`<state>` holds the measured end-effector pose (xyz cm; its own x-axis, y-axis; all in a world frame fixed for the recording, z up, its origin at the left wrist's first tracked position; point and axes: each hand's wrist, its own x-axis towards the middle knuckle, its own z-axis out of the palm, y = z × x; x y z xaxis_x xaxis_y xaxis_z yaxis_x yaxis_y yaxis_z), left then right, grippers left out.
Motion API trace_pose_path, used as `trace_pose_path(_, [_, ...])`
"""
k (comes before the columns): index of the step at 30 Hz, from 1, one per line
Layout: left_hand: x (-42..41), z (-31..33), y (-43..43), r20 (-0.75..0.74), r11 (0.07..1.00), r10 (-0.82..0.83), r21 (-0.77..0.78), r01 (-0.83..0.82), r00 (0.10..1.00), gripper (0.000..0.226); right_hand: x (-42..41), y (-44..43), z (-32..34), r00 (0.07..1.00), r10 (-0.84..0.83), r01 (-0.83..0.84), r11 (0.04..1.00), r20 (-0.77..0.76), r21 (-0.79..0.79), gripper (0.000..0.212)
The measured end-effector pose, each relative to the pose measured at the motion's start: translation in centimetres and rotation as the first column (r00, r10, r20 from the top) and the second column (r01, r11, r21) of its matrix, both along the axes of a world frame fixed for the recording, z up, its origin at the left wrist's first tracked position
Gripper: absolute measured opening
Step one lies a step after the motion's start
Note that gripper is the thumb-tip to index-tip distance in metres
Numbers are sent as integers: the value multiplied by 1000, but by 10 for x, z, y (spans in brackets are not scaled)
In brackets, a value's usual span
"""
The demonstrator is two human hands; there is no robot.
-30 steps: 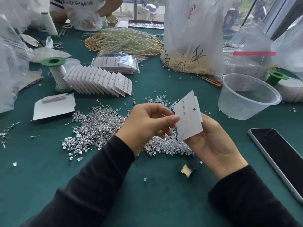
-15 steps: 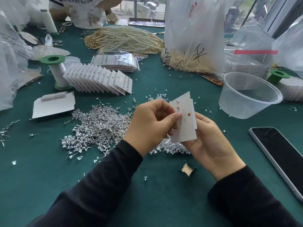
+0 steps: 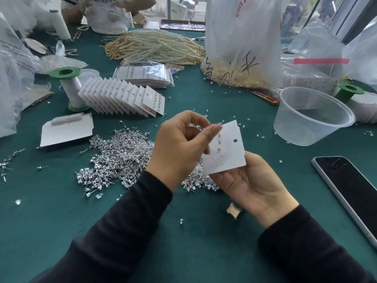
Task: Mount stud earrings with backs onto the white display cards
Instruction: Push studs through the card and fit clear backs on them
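My right hand [image 3: 253, 184] holds a white display card [image 3: 226, 150] tilted up over the table, palm toward me. The card carries three small studs in a column near its left edge, with bare holes below them. My left hand [image 3: 179, 146] has its fingers curled, and its thumb and fingertip meet at the card's upper left edge; whether they pinch a stud or a back is hidden. A heap of silver stud earrings [image 3: 120, 160] lies on the green table to the left. Clear earring backs [image 3: 204, 183] lie under my hands.
A fanned row of finished cards [image 3: 122, 97] stands behind the heap, next to a green-capped spool [image 3: 70, 86]. A clear plastic tub [image 3: 312, 115] and a phone [image 3: 350, 188] lie at the right. Bags and pearl strands [image 3: 159, 45] crowd the back. A blank card stack [image 3: 65, 130] sits left.
The card has tilted flatter and dropped a little in my right hand. My left hand's fingertips have shifted from the card's face up to its upper left edge.
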<state>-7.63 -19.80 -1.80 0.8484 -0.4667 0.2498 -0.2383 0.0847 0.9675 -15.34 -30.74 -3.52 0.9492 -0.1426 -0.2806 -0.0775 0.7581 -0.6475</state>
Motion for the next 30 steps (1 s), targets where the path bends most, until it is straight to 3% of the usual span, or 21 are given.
trace_pose_path(2, [5,3,6,-236,993,-60,-116,33,970,13,0,-1,1,999,-33,34,999,-29,24,25])
trace_pose_path(5, [10,3,11,-617,968,-212,-239,76,758,14,-1,-2,3,994,-90,93,995,-65,45,26])
trace_pose_path(7, [11,1,12,-734,971,-231,-216,103,638,13,0,-3,2,992,-104,108,993,-75,54,29])
trace_pose_path(9, [10,-1,10,-731,979,-205,-153,137,651,16,0,-3,2,993,-96,99,994,-74,42,38])
trace_pose_path(11, [4,-1,8,-548,989,-127,-3,151,827,21,1,-3,2,993,-96,99,994,-64,45,31])
trace_pose_path(12, [0,-2,7,-324,986,-73,121,118,943,23,0,-3,2,993,-102,105,993,-56,53,26])
trace_pose_path(13, [-4,-3,5,-24,971,-37,236,41,999,28,0,-3,3,993,-109,112,992,-50,63,23])
trace_pose_path(14, [-9,-2,3,258,952,-23,299,-57,966,36,1,-3,4,992,-116,119,990,-52,69,22])
trace_pose_path(15, [-13,-1,2,442,937,-35,327,-125,896,43,1,-3,4,991,-121,125,990,-57,70,23])
trace_pose_path(16, [-16,0,2,525,923,-81,360,-135,847,48,1,-3,4,990,-125,129,989,-62,71,25])
trace_pose_path(19, [-19,-2,1,585,894,-180,432,-116,791,43,1,-3,4,987,-150,154,986,-65,65,27])
trace_pose_path(26, [-14,-11,0,678,888,-148,412,-206,720,31,1,-2,0,982,-190,188,971,1,-148,17])
trace_pose_path(30, [-12,-11,-2,707,924,-17,281,-260,707,13,-2,-8,1,973,-223,232,943,68,-237,13])
